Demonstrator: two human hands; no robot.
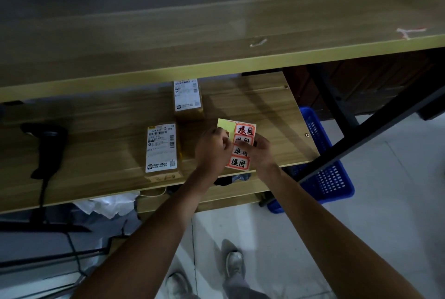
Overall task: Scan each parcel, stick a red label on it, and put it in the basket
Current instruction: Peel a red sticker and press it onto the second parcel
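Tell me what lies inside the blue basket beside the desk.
The visible part of the blue basket shows only its perforated walls and no parcel. The lower shelf and a black frame bar cover its near and left parts, so something could be hidden there.

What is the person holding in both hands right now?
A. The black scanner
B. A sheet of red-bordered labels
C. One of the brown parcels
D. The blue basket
B: the left hand and the right hand both grip the label sheet, while the scanner, both parcels and the blue basket sit untouched.
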